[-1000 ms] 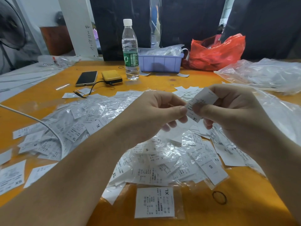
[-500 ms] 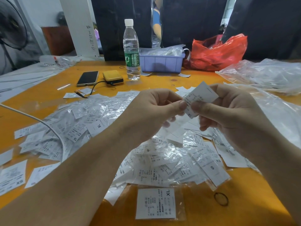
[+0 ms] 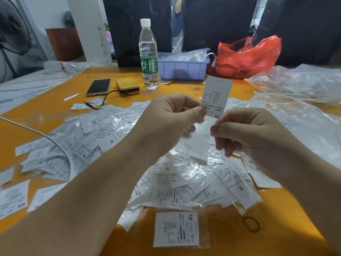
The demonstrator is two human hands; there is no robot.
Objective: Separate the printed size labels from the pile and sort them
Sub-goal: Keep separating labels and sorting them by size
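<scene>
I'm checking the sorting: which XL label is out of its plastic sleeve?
The XL label pinched upright by the left hand; the right hand pinches its emptied sleeve.

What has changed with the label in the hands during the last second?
The left hand has raised the XL label upright, out of its clear sleeve, which the right hand pinches lower down. Earlier both hands held it tilted and close together. The pile and the bottle stayed as they were.

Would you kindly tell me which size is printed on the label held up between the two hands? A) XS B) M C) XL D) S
C: the raised label, pinched by the left hand and right hand, reads XL at its lower corner.
</scene>
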